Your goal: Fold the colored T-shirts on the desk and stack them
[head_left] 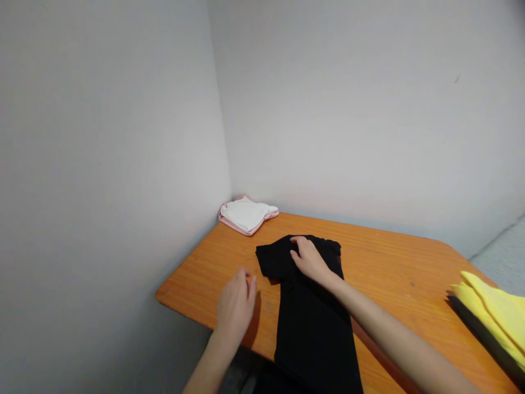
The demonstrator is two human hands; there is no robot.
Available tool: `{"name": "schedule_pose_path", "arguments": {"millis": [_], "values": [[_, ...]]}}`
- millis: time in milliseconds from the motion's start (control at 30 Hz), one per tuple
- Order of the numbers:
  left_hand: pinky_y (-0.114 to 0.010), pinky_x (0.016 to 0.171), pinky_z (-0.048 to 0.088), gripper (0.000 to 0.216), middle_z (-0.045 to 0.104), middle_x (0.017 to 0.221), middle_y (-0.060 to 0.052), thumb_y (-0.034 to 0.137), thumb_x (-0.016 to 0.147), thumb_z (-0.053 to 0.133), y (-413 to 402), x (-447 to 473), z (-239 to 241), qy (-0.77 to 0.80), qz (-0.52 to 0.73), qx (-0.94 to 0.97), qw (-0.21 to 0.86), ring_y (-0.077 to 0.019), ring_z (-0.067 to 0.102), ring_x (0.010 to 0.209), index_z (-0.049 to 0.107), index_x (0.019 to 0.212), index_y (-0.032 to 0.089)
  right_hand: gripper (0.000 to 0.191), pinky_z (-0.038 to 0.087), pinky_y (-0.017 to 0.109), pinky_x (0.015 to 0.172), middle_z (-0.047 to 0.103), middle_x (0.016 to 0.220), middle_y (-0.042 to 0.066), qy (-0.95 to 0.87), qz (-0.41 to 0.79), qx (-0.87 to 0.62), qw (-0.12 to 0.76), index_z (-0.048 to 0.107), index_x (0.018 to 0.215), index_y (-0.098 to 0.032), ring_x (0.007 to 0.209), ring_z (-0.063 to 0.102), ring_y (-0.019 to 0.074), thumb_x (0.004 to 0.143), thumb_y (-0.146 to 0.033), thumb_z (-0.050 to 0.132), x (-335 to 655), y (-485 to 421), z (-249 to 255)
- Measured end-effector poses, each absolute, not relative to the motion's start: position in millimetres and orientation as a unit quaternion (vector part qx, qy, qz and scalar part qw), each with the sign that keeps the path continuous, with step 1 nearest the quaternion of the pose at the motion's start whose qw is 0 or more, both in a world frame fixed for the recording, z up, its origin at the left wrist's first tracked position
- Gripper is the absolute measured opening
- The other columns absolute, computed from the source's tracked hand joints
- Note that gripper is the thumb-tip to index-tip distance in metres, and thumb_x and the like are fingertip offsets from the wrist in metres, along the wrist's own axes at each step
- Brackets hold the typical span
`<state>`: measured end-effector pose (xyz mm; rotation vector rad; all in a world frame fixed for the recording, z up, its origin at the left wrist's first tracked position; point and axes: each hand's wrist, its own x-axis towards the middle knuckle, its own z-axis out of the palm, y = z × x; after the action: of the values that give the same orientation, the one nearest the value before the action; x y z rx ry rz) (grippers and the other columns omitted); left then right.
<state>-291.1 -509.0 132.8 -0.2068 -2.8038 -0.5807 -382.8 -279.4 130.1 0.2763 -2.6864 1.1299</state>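
We see one black garment [311,312] lying lengthwise on the table [394,262], its near end hanging over the edge. Our right hand [309,258] presses flat on its far end, fingers spread, pinching nothing. Our left hand [235,306] hovers left of the garment, open. Beyond the garment lies one white-and-pink pile [247,214]; right of it, one yellow stack [494,312].

Plain room corner: bare grey walls [369,109], wooden table [389,262] with folded clothes [246,214].
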Motion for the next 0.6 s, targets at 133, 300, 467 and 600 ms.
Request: {"name": "schedule_pose_path", "arguments": {"millis": [133, 300, 467, 600], "values": [[-0.035, 0.096, 0.039, 0.031, 0.062, 0.115, -0.017, 0.032, 0.099, 0.035, -498, -388, 138, -0.972, -0.149, -0.105, 0.145, -0.0269, 0.057, 0.112, 0.056, 0.112, 0.012, 0.070, 0.020, 0.052, 0.114, 0.017, 0.155, 0.023, -0.965, 0.206, 0.045, 0.154, 0.030, 0.148, -0.002, 0.143, 0.013, 0.0362, 0.094, -0.044, 0.045, -353, -279, 84], [-0.039, 0.095, 0.040, 0.042, 0.062, 0.113, -0.021, 0.050, 0.083, 0.065, -481, -460, 129, -0.983, -0.135, -0.102, 0.065, -0.0332, 0.055, 0.113, 0.064, 0.096, 0.010, 0.078, 0.006, 0.064, 0.111, -0.001, 0.159, 0.015, -0.988, 0.112, 0.002, 0.109, 0.023, 0.154, -0.011, 0.144, -0.001, 0.0396, 0.095, -0.062, 0.030, -345, -297, 60], [-0.037, 0.084, 0.049, 0.031, 0.065, 0.089, -0.004, 0.045, 0.091, 0.058, -486, -474, 124, -0.977, -0.170, -0.124, -0.031, -0.0177, 0.062, 0.086, 0.063, 0.087, 0.014, 0.080, 0.001, 0.062, 0.112, -0.001, 0.158, 0.015, -0.985, 0.103, 0.004, 0.136, 0.025, 0.153, -0.011, 0.144, -0.002, 0.0389, 0.095, -0.067, 0.025, -338, -302, 66], [-0.032, 0.073, 0.052, 0.031, 0.063, 0.086, -0.002, 0.043, 0.094, 0.054, -487, -476, 139, -0.961, -0.229, -0.126, -0.087, -0.0142, 0.061, 0.076, 0.062, 0.091, 0.013, 0.087, 0.001, 0.054, 0.116, 0.003, 0.158, 0.016, -0.981, 0.121, 0.063, 0.139, 0.026, 0.152, -0.006, 0.145, -0.006, 0.0347, 0.094, -0.070, 0.022, -319, -307, 70]]}}
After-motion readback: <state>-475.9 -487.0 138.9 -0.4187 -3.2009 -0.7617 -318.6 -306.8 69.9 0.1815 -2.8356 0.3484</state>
